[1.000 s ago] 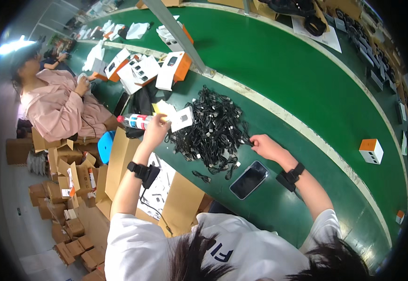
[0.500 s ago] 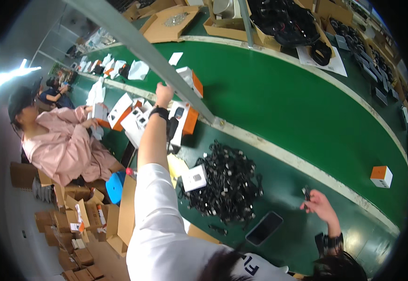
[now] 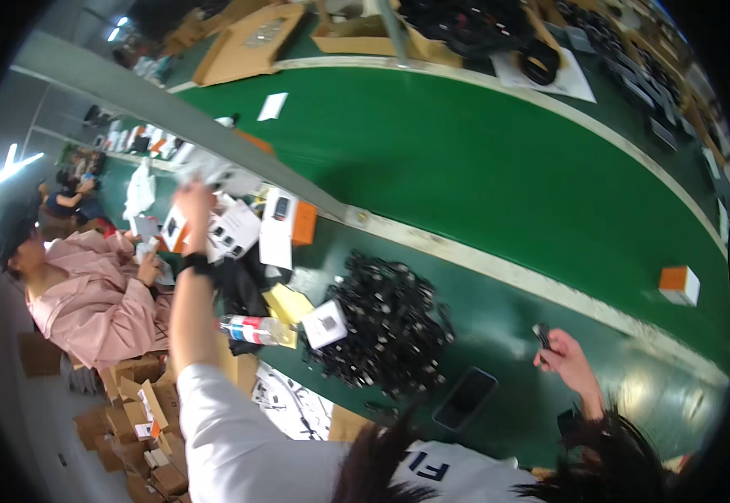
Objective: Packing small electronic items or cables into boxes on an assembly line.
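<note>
My left arm stretches to the far left, and my left hand point(image 3: 195, 201) is smeared by motion beside the slanted post. Its fingers do not show clearly; a blurred whitish thing point(image 3: 201, 163) is just beyond them. White-and-orange boxes point(image 3: 277, 226) and a printed white sheet point(image 3: 235, 226) lie around that hand. On the right, my right hand point(image 3: 564, 356) is closed on a small black cable point(image 3: 542, 335), held above the green table. A heap of black cables point(image 3: 386, 323) lies between my arms, with a small white box point(image 3: 325, 324) at its left edge.
A phone point(image 3: 465, 398) lies near the table's front edge. A plastic bottle point(image 3: 252, 329) lies by yellow paper point(image 3: 288, 306). A grey post point(image 3: 172, 126) slants across the left. The green belt point(image 3: 465, 159) carries an orange-and-white box point(image 3: 679, 286). A person in pink point(image 3: 97, 285) works at left.
My left hand has moved left and down from beside the white-and-orange box past the post. The view has shifted, and the bottle now shows. My right hand still holds the black cable.
</note>
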`<act>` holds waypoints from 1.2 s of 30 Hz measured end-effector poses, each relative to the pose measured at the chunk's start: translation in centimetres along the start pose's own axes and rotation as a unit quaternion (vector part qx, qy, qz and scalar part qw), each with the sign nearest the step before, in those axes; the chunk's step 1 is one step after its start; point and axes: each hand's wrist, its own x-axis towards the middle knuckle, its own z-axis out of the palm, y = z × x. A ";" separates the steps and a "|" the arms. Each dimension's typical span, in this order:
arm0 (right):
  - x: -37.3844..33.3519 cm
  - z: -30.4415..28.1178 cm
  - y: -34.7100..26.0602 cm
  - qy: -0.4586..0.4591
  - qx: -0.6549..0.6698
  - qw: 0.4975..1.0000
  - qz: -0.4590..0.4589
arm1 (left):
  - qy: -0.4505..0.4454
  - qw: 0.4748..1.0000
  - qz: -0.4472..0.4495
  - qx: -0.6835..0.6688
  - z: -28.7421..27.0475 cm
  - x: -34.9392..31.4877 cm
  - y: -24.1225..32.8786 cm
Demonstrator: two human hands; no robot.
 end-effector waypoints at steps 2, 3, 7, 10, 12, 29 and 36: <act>-1.5 -0.3 1.1 0.009 0.026 0.999 -0.031 | 0.022 0.998 -0.064 -0.016 -6.8 -1.9 1.1; -3.2 -0.3 1.7 0.047 0.025 0.998 -0.014 | -0.024 0.999 0.011 0.044 -9.0 -5.0 5.6; -8.7 0.9 2.3 0.020 0.026 0.999 -0.013 | 0.006 0.991 0.119 -0.063 -18.8 -16.9 11.3; -13.0 2.2 3.5 -0.008 0.073 0.997 -0.026 | -0.194 0.972 0.114 0.065 -19.2 -27.9 16.1; -15.5 3.7 4.0 -0.059 0.110 0.992 -0.035 | -0.279 0.952 0.113 0.055 -18.6 -35.8 21.3; -19.2 0.6 17.4 0.410 -0.130 0.840 -0.331 | -0.363 0.872 0.173 -0.279 -10.1 -64.2 39.4; -17.9 -1.6 15.4 0.375 -0.320 0.813 -0.309 | -0.307 0.794 0.507 -0.136 -10.4 -62.4 38.5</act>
